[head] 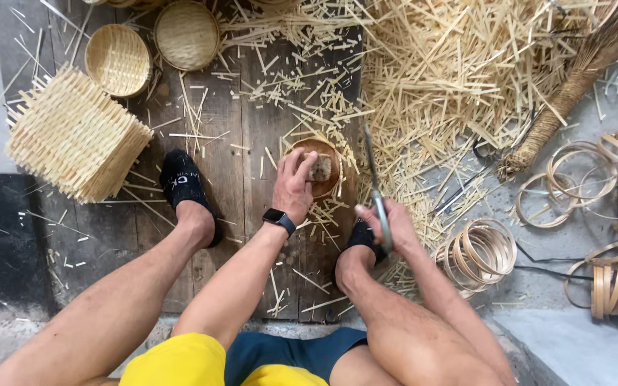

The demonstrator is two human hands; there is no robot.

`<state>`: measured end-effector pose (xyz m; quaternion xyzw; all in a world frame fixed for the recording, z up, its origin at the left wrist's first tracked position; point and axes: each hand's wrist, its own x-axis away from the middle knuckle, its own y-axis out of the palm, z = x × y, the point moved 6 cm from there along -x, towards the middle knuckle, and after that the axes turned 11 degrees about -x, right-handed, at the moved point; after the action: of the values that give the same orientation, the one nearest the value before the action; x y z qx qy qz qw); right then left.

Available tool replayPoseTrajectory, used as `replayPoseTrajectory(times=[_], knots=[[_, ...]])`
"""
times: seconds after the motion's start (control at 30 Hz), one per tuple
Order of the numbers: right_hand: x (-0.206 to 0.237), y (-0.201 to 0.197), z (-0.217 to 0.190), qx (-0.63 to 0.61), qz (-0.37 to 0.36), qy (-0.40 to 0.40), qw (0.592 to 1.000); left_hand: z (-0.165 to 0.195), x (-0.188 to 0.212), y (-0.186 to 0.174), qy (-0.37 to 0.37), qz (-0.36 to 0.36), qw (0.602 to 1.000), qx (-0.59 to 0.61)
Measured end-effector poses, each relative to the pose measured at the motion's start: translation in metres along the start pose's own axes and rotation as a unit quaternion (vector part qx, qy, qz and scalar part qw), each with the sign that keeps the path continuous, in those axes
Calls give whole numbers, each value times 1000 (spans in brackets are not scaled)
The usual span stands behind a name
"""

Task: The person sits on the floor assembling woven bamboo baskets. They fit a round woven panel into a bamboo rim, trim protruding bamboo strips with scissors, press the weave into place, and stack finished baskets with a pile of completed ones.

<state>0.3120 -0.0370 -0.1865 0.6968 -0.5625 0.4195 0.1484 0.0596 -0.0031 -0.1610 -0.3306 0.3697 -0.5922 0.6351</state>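
1. While the person sits with bare knees spread, the head view looks straight down at a wooden board floor (237, 164) strewn with bamboo offcuts.
2. Left hand (296, 187): fingers curled down over the rim of a small brown bowl (329, 187) at frame centre, thumb side toward 9 o'clock. Fingertips reach into the bowl and touch a pale rough block (321, 169) inside it; firm grip or mere touch, cannot tell. A black smartwatch (279, 220) sits on that wrist.
3. Right hand (388, 225): closed around the handle end of a long thin knife (373, 175), at 4 o'clock from the bowl. The blade points toward 12 o'clock, passing just beside the bowl's right rim.
4. Feet: black sock (184, 184) at 9 o'clock from the bowl; the other foot sits under the right hand, mostly hidden.
5. Big heap of cut bamboo sticks (459, 64) at 1 o'clock, spilling toward the bowl.
6. Stack of square woven mats (73, 136) at 9 o'clock, far left; two round woven baskets (117, 60) at 11 o'clock.
7. Bundle of bamboo hoops (477, 250) at 3 o'clock, just beside the right forearm; more loose hoops lie at the right edge on grey concrete.
8. A rope-wrapped broom-like bundle (574, 78) runs along the top right, at 2 o'clock.
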Motion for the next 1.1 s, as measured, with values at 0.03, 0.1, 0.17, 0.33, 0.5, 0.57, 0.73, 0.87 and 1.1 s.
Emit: replayPoseTrajectory(times=[0.03,0.1,0.17,0.33,0.5,0.57,0.73,0.87,1.1], knots=[[-3,-9,-1,85,30,-12,996,2,-1,-2,-5,11,1000,3],[-4,-20,-22,216,100,-191,952,5,-1,0,-48,10,999,8],[-9,-19,-33,321,144,-277,894,11,2,7,-127,-12,992,14],[-54,-16,-23,458,114,-183,863,32,2,6,-69,21,997,12],[-66,-34,-14,469,112,-232,845,27,-3,5,-29,-1,1000,11],[-61,-32,-23,458,162,-330,809,26,-6,5,-30,-8,999,20],[-64,-25,-34,473,206,-365,775,27,-12,1,25,-56,998,22],[-73,-38,-23,467,85,-252,843,23,-7,-5,-1,-8,999,42],[-72,-28,-36,487,178,-364,774,26,-7,16,58,-44,997,26]])
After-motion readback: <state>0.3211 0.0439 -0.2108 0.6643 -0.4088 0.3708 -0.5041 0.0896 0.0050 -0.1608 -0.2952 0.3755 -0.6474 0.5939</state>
